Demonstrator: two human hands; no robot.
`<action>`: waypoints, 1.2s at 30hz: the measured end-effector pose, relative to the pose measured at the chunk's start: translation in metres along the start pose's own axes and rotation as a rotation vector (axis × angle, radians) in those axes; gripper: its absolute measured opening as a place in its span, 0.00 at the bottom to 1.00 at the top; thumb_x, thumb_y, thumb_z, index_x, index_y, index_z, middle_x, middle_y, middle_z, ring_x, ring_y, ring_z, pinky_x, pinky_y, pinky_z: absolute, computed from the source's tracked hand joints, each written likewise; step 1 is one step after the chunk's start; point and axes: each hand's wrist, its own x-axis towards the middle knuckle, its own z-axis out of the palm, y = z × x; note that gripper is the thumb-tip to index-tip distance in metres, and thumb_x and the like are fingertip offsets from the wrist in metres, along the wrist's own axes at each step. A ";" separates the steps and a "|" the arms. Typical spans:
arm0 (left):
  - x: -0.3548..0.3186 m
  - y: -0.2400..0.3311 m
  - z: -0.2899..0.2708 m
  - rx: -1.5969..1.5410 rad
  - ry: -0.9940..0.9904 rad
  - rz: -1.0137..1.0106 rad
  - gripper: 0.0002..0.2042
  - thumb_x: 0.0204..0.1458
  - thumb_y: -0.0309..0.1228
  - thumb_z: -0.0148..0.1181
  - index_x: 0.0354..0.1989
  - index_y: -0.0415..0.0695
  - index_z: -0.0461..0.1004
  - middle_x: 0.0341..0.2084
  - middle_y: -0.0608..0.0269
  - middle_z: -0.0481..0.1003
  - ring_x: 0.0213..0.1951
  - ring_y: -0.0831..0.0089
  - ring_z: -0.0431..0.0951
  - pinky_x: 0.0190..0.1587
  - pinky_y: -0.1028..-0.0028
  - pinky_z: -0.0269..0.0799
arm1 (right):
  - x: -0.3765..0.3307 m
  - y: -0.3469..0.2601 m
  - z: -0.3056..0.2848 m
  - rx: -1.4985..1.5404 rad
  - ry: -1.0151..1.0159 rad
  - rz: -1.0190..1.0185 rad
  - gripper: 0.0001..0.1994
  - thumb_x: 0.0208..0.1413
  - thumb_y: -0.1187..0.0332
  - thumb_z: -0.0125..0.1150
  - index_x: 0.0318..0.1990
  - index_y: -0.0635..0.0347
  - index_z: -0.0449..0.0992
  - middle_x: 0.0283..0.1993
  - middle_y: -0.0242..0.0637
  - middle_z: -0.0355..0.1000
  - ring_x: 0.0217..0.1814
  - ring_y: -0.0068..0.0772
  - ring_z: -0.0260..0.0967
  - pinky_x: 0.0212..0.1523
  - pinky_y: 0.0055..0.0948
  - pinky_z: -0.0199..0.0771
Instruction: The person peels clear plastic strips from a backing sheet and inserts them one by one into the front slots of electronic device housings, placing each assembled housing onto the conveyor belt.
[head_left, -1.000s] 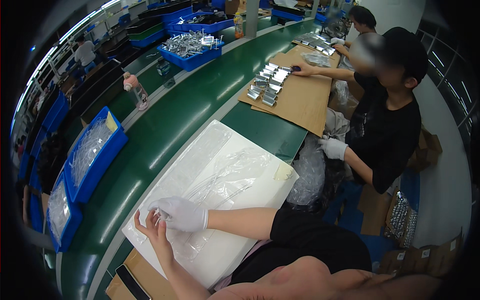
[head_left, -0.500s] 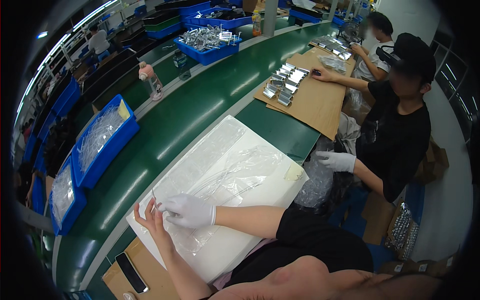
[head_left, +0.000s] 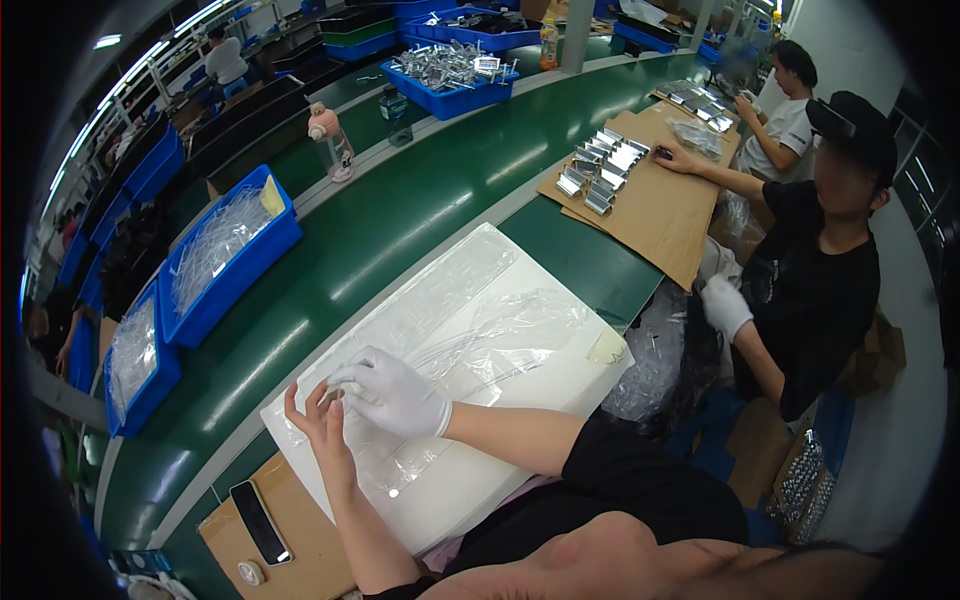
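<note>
At the left of the frame, two blue trays point(head_left: 245, 290) hold tangled clear strips beyond the curved green table point(head_left: 385, 245). At the lower left, a phone point(head_left: 260, 522) lies on cardboard point(head_left: 305, 515).

Left of centre, the bare left hand point(head_left: 325, 405) has its fingers bent and loosely spread. Just beside it, the white-gloved right hand point(head_left: 400, 395) brings its fingertips close together against those bare fingers; its grip looks nearly closed, but I cannot tell whether either hand has hold of anything.

Clear plastic film point(head_left: 495, 335) lies in the middle of the frame, wrinkled over white sheets point(head_left: 470, 490). Being thin and slick, it could cling to the glove or slide if a wrist drags across it; a small piece between the fingertips could slip because the glove dulls touch.

Toward the upper right, silver metal pieces point(head_left: 605, 165) stand near a co-worker's bare hand point(head_left: 678, 158).
</note>
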 end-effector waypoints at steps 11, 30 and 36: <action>-0.001 0.005 -0.003 0.017 0.004 0.013 0.37 0.59 0.40 0.57 0.71 0.50 0.41 0.59 0.48 0.67 0.56 0.57 0.66 0.63 0.61 0.58 | 0.002 -0.007 0.004 -0.032 -0.005 -0.055 0.14 0.55 0.75 0.60 0.49 0.56 0.77 0.43 0.38 0.68 0.40 0.36 0.67 0.45 0.29 0.70; -0.001 0.004 -0.007 -0.007 -0.024 0.097 0.36 0.60 0.37 0.55 0.71 0.50 0.39 0.58 0.46 0.67 0.56 0.57 0.67 0.62 0.61 0.60 | -0.002 -0.006 0.004 0.054 -0.161 0.111 0.16 0.53 0.78 0.61 0.50 0.58 0.77 0.45 0.37 0.67 0.41 0.30 0.67 0.45 0.24 0.71; -0.002 0.005 -0.005 -0.053 -0.039 0.049 0.36 0.60 0.36 0.54 0.71 0.51 0.39 0.58 0.47 0.68 0.55 0.58 0.67 0.62 0.61 0.60 | 0.002 -0.012 0.010 0.066 0.100 0.126 0.16 0.52 0.79 0.61 0.50 0.57 0.77 0.46 0.37 0.67 0.43 0.31 0.67 0.47 0.24 0.70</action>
